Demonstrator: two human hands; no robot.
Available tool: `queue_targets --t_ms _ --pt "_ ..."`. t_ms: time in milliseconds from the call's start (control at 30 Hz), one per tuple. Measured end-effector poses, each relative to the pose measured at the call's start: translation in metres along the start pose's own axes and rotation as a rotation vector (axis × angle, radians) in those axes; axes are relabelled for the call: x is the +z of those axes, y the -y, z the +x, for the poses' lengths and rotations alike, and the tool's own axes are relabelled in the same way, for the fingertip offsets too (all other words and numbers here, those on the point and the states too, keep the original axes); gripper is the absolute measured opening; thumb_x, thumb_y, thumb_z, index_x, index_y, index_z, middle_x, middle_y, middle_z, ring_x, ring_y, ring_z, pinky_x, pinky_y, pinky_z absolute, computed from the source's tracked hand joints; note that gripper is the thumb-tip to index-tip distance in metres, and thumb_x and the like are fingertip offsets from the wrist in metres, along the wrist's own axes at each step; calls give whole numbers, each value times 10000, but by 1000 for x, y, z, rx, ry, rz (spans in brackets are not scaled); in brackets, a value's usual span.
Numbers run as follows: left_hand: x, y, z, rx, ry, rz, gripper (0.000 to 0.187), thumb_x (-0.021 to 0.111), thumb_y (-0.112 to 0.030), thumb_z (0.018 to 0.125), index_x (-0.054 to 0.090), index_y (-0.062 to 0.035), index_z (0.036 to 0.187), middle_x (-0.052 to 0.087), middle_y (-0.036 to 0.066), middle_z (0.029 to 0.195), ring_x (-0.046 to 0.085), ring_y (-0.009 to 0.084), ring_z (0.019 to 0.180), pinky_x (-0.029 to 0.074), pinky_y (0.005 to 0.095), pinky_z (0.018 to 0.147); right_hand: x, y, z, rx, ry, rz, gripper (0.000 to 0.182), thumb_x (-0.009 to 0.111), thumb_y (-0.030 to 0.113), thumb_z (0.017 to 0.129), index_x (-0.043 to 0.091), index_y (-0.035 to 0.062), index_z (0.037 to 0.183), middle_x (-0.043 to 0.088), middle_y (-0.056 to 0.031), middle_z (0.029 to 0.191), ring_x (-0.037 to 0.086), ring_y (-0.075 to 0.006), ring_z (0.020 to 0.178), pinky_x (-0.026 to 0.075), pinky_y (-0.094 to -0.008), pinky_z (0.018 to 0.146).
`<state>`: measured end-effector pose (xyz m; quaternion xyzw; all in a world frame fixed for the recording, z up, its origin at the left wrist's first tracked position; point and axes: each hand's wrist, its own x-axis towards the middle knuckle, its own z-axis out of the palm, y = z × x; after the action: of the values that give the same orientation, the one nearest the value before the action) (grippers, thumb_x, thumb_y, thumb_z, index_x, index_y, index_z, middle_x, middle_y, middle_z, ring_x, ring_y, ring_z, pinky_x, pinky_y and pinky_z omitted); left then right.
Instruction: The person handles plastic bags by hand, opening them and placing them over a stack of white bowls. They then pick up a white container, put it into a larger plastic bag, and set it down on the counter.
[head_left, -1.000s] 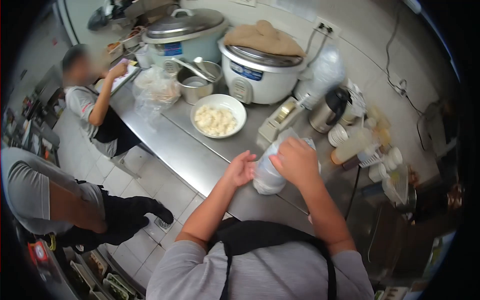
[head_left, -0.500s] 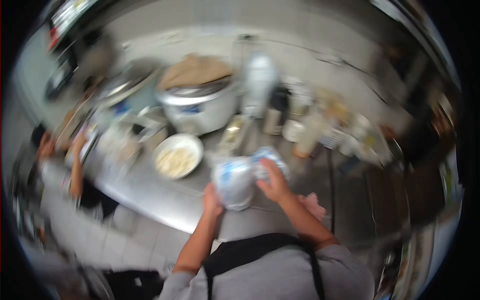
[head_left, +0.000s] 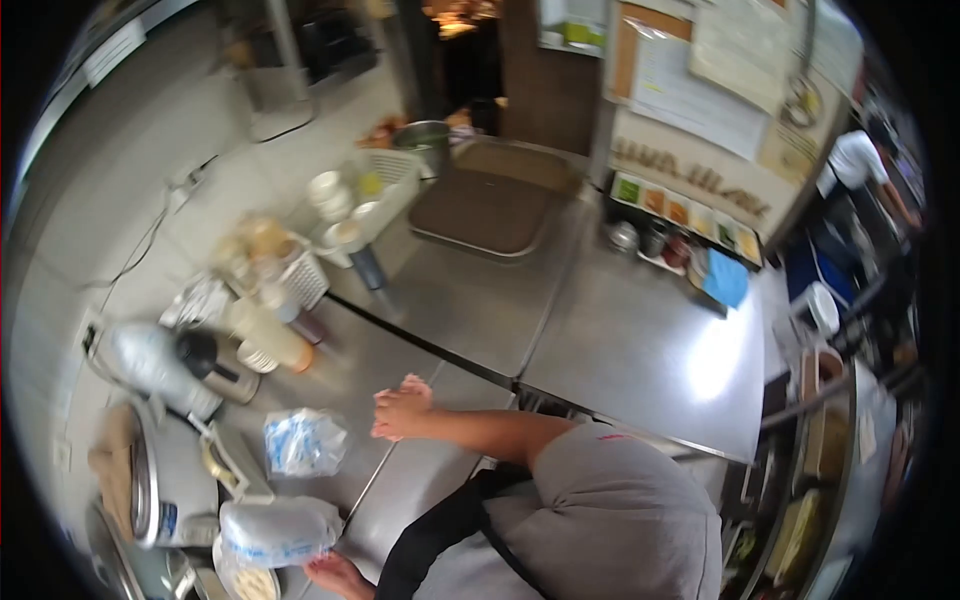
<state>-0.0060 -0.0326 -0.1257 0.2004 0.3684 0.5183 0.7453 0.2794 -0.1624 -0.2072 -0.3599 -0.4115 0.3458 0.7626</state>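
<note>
My left hand (head_left: 340, 577), partly cut off at the bottom edge, has its fingers at the rim of a clear plastic bag with blue print (head_left: 280, 530). The bag looks full and overlaps a white bowl (head_left: 248, 583) of pale pieces. My right hand (head_left: 403, 412) is curled over a pink cloth (head_left: 413, 384) on the steel counter; only a bit of the cloth shows past the fingers. A second, crumpled bag with blue print (head_left: 305, 442) lies between the two hands, touched by neither.
A rice cooker (head_left: 175, 480) stands at the left, with squeeze bottles (head_left: 270, 335) and white baskets (head_left: 390, 185) along the wall. Brown trays (head_left: 490, 205) lie further back. Topping containers (head_left: 685, 215) line the right shelf. A person (head_left: 855, 165) works at far right.
My view has swung to the right. My right hand has left the crumpled bag and moved onto the pink cloth. My left hand stays at the fuller bag.
</note>
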Motion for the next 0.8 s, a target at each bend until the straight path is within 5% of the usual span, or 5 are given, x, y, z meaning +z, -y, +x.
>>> queue_targets --t_ms 100,233,467,667,800 --pt "-44 16 8 -236 194 54 150 436 -196 785 535 -91 747 522 -1 607 489 104 557 408 225 504 13 -18 11 -274 -239 -1505 292 542 385 626 550 94 642 537 -107 705 522 -227 762 347 -373 614" --pt "-47 28 -22 -455 178 235 194 446 -238 791 472 -135 629 449 -26 539 433 107 512 367 246 484 41 49 14 150 -208 -1433 209 539 302 657 557 96 683 536 -119 712 527 -269 703 384 -402 560" --pt "-43 33 -22 -679 286 119 120 448 -210 813 489 -107 768 489 3 617 467 128 536 381 241 490 86 68 67 -180 -51 -1088 107 551 162 716 558 56 722 535 -91 719 529 -282 710 427 -370 626" --pt "-36 34 -35 -574 290 216 177 438 -269 828 486 -104 872 516 14 663 501 134 556 401 242 502 100 9 79 137 125 -1459 306 553 134 692 514 101 994 514 -119 927 534 -300 743 428 -374 678" --pt "-17 28 -45 -496 295 353 183 463 -277 822 488 -102 869 507 12 643 492 126 542 393 238 495 107 15 76 -88 198 -1669 390 556 124 660 485 111 1043 498 -119 978 533 -278 774 427 -378 676"
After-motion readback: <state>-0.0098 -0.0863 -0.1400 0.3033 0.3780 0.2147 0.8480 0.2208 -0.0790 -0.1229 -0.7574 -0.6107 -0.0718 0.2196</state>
